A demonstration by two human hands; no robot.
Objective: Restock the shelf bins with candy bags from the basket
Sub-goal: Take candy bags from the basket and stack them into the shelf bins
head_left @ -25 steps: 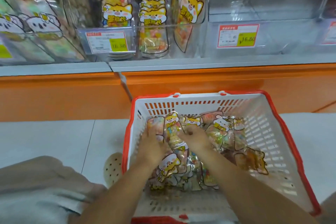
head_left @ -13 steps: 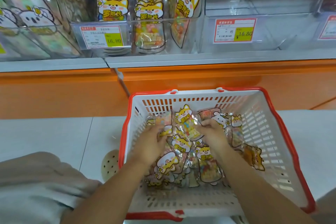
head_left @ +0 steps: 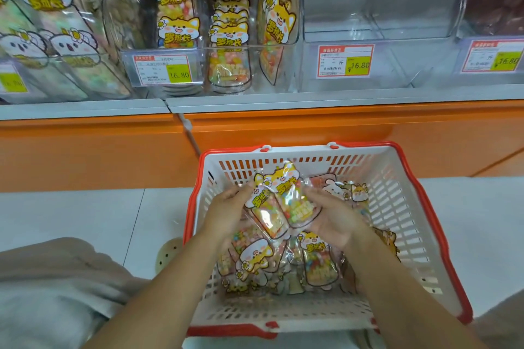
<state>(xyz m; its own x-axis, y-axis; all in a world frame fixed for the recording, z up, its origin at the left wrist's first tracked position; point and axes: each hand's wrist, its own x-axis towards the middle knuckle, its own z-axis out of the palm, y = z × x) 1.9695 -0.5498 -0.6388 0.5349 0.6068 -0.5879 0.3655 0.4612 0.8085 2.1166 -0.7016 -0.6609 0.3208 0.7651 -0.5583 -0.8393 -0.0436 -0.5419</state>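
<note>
Knee: a grey-clad leg [head_left: 48, 289] fills the near left corner, which suggests the person crouches low so that basket and bottom shelf are both within reach.
Basket: the white basket [head_left: 397, 235] with a red rim sits on the pale floor [head_left: 85, 215], close against the orange shelf base [head_left: 85, 150], so each lift up to the bins is short.
Loose stock: more candy bags [head_left: 317, 263] lie in a heap on the basket bottom, some face up, some overlapped; plenty is left to shelve.
Left hand: the left hand [head_left: 226, 215] presses its fingers against the left edge of the held bags [head_left: 280, 201], gripping them.
Right hand: the right hand [head_left: 334, 218] cups the same bundle from the right and beneath, fingers closed on it.
Held bags: at least two bags, squared face up between both palms just above the heap, probably to stack them neatly before they go in upright.
Partly filled bin: the clear bin [head_left: 209, 65] straight ahead holds rows of the same fox-printed bags standing on end, likely the target.
Empty bin: the clear bin to its right [head_left: 380, 8] shows no stock behind its price tag [head_left: 344, 61].
Far left: bins of koala-printed bags [head_left: 42, 8], a different product.
</note>
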